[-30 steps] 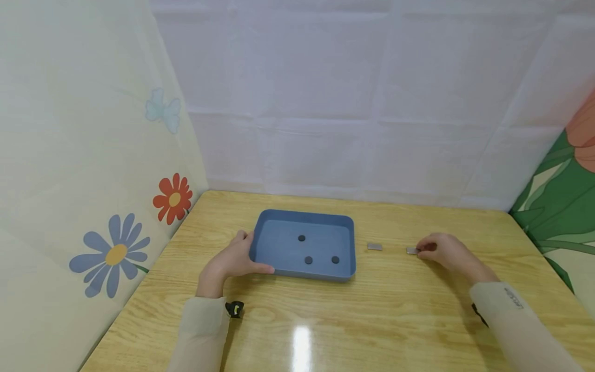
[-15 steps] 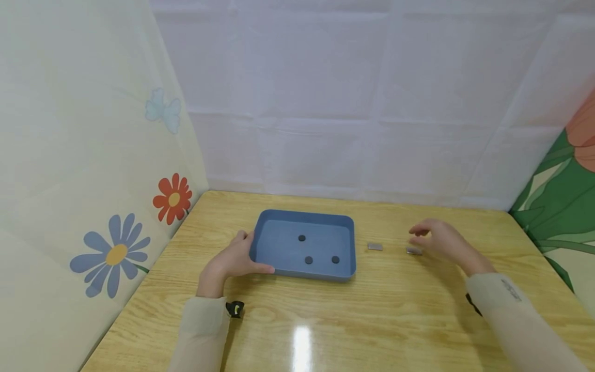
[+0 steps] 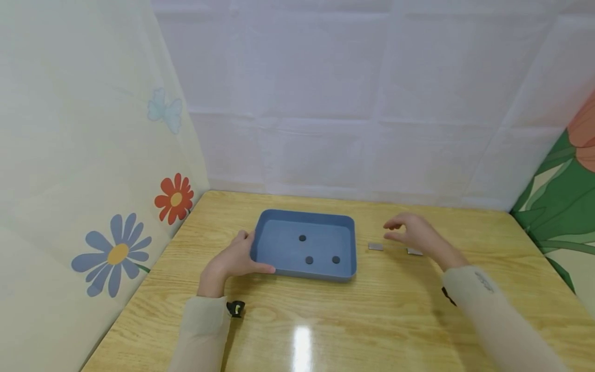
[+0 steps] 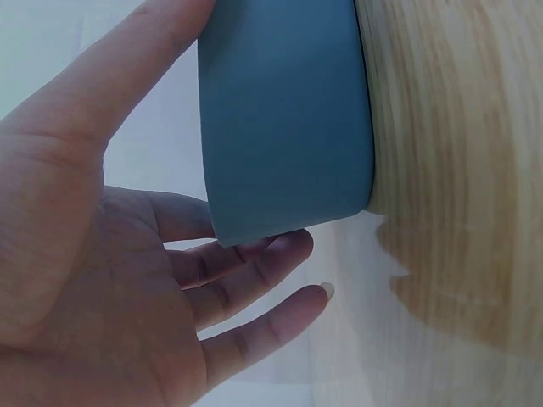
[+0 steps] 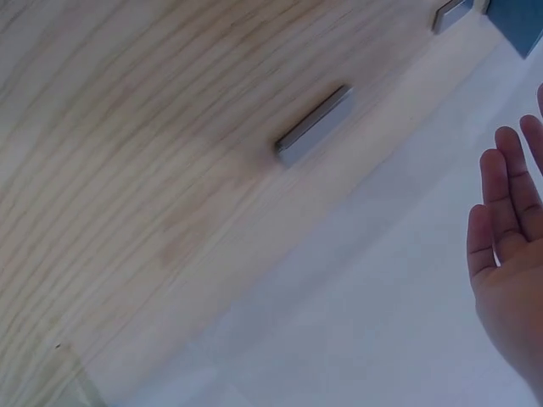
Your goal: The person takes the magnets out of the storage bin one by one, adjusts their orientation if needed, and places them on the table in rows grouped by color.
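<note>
A shallow blue tray (image 3: 304, 274) rests on the wooden table. Three small dark discs (image 3: 309, 260) lie spread over its floor. My left hand (image 3: 232, 260) holds the tray by its near left corner, thumb along the front wall; in the left wrist view the fingers (image 4: 254, 280) reach the side wall (image 4: 288, 127). To the right of the tray lie two small flat silvery bars, one nearer (image 3: 375, 247) and one farther (image 3: 414, 252). Above the table between these bars hovers my right hand (image 3: 413, 235), fingers loosely bent and holding nothing. Both bars (image 5: 316, 125) also appear in the right wrist view.
The wooden table (image 3: 297, 315) ends at a white cloth backdrop (image 3: 316, 129) at the back. Flower-printed cloth (image 3: 116, 253) hangs along the left side, and a leaf-printed one (image 3: 553, 222) on the right.
My right hand let go of the farther silvery bar, lifted, and moved left toward the nearer bar. The left hand and the tray have stayed in place.
</note>
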Motion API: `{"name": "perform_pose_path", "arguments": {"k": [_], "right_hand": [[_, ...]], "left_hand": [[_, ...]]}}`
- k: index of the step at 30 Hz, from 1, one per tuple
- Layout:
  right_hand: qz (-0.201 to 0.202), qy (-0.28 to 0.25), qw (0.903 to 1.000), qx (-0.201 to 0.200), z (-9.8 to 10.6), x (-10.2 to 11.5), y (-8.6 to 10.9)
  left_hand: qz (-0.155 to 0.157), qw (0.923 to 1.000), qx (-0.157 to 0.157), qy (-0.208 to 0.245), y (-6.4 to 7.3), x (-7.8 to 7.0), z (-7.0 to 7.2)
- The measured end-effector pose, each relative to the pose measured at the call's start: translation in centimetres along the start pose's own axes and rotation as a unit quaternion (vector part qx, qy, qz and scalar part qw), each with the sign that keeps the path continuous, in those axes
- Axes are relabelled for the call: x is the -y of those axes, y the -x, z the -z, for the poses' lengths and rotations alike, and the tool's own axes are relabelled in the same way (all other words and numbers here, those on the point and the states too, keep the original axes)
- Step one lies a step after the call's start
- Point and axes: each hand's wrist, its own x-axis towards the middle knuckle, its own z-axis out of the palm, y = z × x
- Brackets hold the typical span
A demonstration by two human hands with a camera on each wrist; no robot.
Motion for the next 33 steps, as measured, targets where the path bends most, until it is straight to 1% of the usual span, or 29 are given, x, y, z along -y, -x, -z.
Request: {"name": "perform_pose_path", "arguments": {"k": [3,11,16,22,25,27,31,33], "right_hand": [[0.015,0.002,0.9999,-0.004,-0.4,0.9,-0.6],[0.029,-0.021,0.9993,0.007,-1.8,2.6,-2.0],[0.036,-0.035,0.9987,0.01,-2.5,3.8,-2.4],[0.064,-0.039,0.9971,0.008,-3.4,5.1,-2.7],[0.073,-0.049,0.9961,0.013,-3.9,5.5,-2.9],[0.079,-0.048,0.9956,0.017,-4.2,5.8,-3.0],[0.092,-0.023,0.9949,0.034,-4.8,6.4,-3.3],[0.095,-0.019,0.9942,0.046,-5.0,6.8,-3.4]], "left_hand": [[0.0,1.0,-0.002,0.0,0.0,0.0,0.0],[-0.002,1.0,-0.001,-0.001,0.0,-0.1,0.0],[-0.001,1.0,-0.001,0.0,0.1,-0.1,0.0],[-0.003,1.0,0.001,0.0,0.1,-0.1,0.0],[-0.001,1.0,0.001,0.0,0.1,-0.1,-0.1],[0.0,1.0,0.001,-0.001,0.1,-0.1,-0.1],[0.001,1.0,0.003,0.002,0.0,0.0,-0.1],[0.0,1.0,0.004,0.002,0.0,0.0,-0.1]]}}
